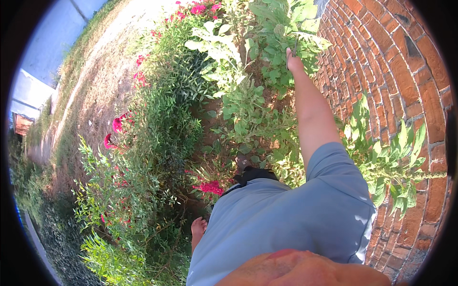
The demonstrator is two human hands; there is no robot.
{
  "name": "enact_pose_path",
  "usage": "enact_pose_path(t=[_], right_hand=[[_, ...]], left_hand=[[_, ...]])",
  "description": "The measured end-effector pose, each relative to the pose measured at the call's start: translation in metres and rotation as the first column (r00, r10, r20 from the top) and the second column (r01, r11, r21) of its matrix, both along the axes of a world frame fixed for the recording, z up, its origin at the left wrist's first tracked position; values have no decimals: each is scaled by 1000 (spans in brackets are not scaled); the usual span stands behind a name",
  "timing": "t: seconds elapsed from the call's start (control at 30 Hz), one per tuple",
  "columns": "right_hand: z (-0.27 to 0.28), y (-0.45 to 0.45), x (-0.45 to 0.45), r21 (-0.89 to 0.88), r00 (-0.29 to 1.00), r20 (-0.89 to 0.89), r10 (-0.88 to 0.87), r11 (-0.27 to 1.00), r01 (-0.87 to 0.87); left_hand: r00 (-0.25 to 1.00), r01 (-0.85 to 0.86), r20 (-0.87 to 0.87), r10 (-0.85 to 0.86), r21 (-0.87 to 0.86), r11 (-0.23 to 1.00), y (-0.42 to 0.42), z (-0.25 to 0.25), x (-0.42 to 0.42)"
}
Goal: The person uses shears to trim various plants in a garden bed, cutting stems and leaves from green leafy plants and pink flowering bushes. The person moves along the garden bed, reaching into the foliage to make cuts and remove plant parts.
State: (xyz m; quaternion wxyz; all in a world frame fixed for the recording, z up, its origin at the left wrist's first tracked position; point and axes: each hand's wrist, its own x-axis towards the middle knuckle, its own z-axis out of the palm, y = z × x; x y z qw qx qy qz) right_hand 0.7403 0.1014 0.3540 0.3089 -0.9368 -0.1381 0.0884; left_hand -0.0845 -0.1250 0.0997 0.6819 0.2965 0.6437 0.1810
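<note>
My right hand (295, 64) is stretched far forward among tall leafy green plants (275, 46) beside the wall. It grips what look like scissors (296, 44); a dark handle loop shows at the hand, and the blades point into the leaves. Whether the blades touch a stem is too small to tell. Low at my side hangs my left hand (199, 226), fingers loosely bent, with nothing visible in it. Next to it are my blue-grey shirt and a leafy bush (143, 214). A crimson cockscomb-like flower head (211, 187) is a little ahead of that hand.
A brick wall (397, 71) runs close along my right, with a leafy plant (397, 171) standing before it. Dense bushes with crimson flowers (118, 123) line my left. Beyond them lies a dry, grassy strip (93, 75). My shoe (243, 162) is on soil among low weeds.
</note>
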Motion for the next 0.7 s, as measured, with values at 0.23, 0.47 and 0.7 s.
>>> enact_pose_path(t=[0.23,0.47,0.7], right_hand=[[15,14,36,-69,988,8,154,986,-153],[40,18,-8,102,979,199,-35,995,15],[-9,4,-9,591,872,-138,-471,667,454]], left_hand=[[979,204,-38,-200,185,961,2,-7,-3],[987,158,0,-160,165,973,8,-2,1],[978,207,-15,-208,175,962,17,2,7]])
